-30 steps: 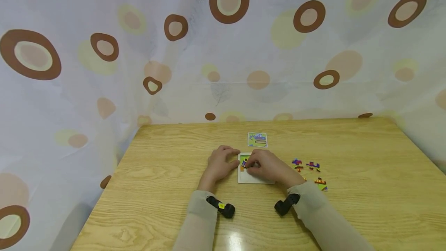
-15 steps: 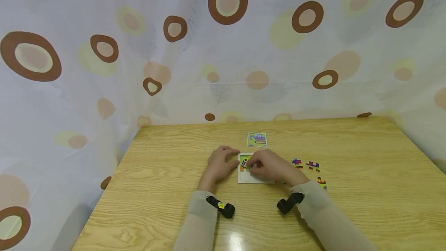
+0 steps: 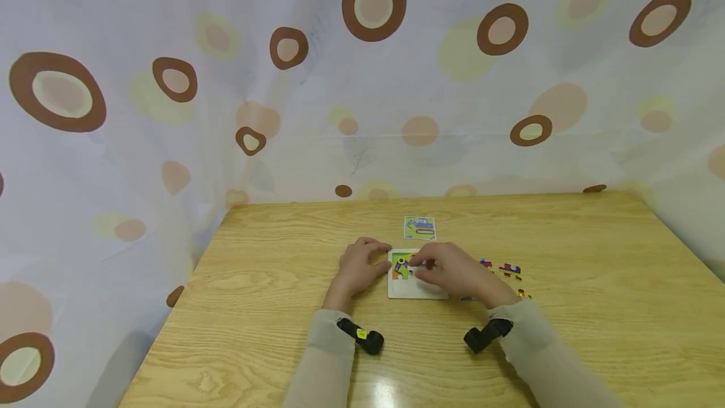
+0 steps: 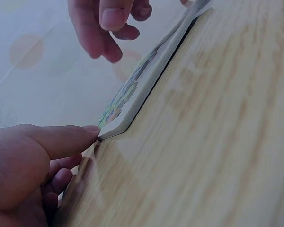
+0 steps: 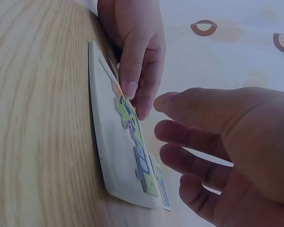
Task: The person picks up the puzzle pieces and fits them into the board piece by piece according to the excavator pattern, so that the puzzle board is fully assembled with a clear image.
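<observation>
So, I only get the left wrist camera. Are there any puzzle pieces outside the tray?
Observer: Yes, loose pieces lie on the table, right of the tray.
Operator: Is there a whole picture anywhere?
Observer: Yes, a picture card with a digger on it lies beyond the tray's far side.
Operator: Is the right hand pinching a piece?
Observer: No, the right wrist view shows nothing between the thumb and fingers of the right hand.
</observation>
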`<control>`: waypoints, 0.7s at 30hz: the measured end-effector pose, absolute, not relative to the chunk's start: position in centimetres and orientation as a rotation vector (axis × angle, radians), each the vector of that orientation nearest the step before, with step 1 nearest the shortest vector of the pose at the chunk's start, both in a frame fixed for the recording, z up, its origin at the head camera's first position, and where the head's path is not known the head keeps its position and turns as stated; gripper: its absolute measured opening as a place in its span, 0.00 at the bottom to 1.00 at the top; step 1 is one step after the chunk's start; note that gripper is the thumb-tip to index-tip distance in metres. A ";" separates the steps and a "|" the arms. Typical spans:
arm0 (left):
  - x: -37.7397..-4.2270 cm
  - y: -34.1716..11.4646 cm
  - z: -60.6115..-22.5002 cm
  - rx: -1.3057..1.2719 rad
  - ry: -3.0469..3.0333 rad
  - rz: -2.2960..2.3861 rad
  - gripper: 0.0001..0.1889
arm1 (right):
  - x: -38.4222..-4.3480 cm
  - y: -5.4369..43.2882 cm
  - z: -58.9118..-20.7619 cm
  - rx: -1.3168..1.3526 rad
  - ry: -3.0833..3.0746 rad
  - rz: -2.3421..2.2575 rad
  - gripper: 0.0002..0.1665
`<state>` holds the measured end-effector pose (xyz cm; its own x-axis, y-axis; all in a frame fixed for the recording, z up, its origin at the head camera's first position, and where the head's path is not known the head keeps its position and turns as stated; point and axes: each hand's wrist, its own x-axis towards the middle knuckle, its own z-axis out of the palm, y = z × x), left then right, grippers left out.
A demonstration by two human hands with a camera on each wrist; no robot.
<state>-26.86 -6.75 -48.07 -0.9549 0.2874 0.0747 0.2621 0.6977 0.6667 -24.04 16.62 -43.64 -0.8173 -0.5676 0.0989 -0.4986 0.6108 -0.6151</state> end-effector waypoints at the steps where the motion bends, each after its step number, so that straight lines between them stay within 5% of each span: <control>1: -26.9 -6.8 -48.1 0.459 2.859 1.115 0.17 | -24.0 16.9 -43.6 -0.917 2.728 -0.996 0.12; 21: -27.2 -6.9 -48.4 0.455 2.858 1.101 0.18 | -24.3 21.4 -42.9 -0.793 2.797 -0.997 0.14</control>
<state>-27.17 -6.94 -48.39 -0.9558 0.2873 0.0626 0.2550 0.7041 0.6628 -24.30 21.45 -42.85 -0.8647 -0.4912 0.1054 -0.4471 0.6566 -0.6074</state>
